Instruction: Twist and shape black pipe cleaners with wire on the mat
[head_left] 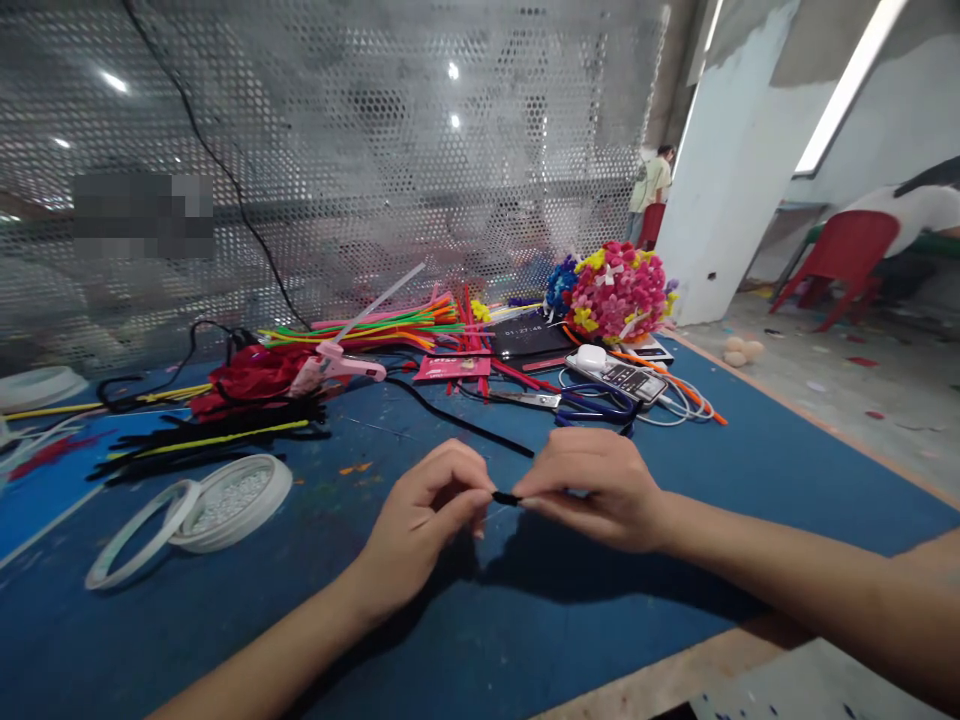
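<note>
Both my hands meet over the blue table (750, 470). My left hand (427, 520) pinches one end of a black pipe cleaner (506, 497). My right hand (592, 485) pinches it from the other side, fingers closed. The black pipe cleaner runs back from my fingers across the table toward a pink glue gun (337, 366).
Blue-handled scissors (585, 402), a pile of coloured pipe cleaners (390, 325), a pink and yellow flower ball (619, 290), black and yellow pipe cleaners (210, 435), a white round container with lid (225, 500). A perforated metal screen (337, 150) stands behind. Other people sit at the far right.
</note>
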